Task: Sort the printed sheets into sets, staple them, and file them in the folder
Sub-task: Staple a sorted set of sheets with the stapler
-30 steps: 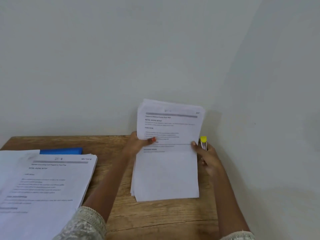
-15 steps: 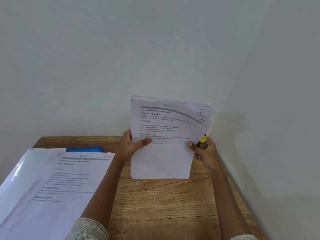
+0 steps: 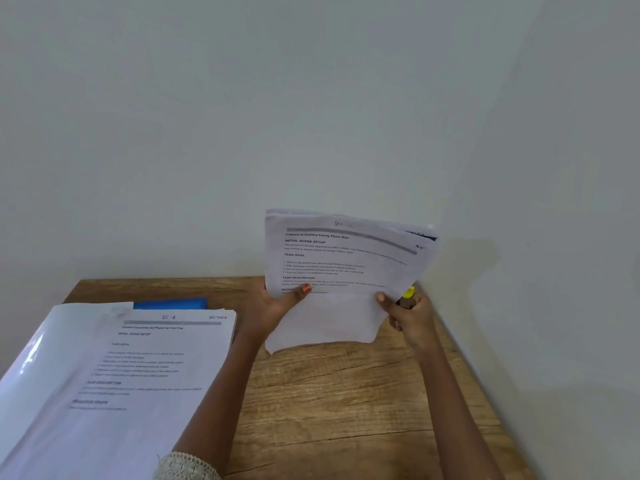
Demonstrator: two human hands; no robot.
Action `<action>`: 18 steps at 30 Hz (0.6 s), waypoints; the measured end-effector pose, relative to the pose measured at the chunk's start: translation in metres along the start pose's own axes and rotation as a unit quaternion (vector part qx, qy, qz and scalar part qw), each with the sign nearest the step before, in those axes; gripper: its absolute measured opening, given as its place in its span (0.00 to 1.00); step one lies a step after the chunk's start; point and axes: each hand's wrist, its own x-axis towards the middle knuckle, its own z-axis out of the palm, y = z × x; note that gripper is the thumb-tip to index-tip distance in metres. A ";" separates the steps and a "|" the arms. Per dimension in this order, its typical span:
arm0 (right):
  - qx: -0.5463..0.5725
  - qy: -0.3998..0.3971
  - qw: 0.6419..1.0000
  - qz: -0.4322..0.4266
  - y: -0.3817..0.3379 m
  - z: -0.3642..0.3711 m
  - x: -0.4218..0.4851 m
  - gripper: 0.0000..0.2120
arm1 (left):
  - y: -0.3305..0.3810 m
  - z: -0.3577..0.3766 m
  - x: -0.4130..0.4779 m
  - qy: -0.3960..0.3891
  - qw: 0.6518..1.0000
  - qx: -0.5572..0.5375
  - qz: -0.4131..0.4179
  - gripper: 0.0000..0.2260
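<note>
A set of printed sheets (image 3: 341, 271) is held up above the wooden table, tilted, near the right wall. My left hand (image 3: 273, 308) grips its left edge, thumb on the front page. My right hand (image 3: 407, 311) pinches the right edge with its thumb and also holds a yellow-capped marker (image 3: 408, 293) in its curled fingers. A second stack of printed sheets (image 3: 138, 375) lies on the table at the left, on a glossy white folder (image 3: 38, 351).
A blue object (image 3: 171, 303) lies flat behind the left stack. The wooden table (image 3: 346, 410) sits in a corner, with white walls at the back and right. Bare wood shows between my arms.
The held set has risen off the table and tilted, its pages fanning at the top right. The view has shifted, so the left stack now sits further right.
</note>
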 end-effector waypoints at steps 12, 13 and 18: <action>-0.021 -0.016 0.998 0.052 -0.045 0.008 0.007 0.06 | 0.042 -0.008 0.036 0.015 0.996 -0.077 -0.043 0.06; -0.032 -0.020 0.998 0.059 -0.044 0.008 0.005 0.09 | 0.048 -0.009 0.040 0.030 0.995 -0.086 -0.031 0.05; -0.047 -0.027 0.993 0.108 -0.024 0.004 -0.007 0.10 | 0.065 -0.011 0.040 0.037 0.994 -0.101 0.008 0.04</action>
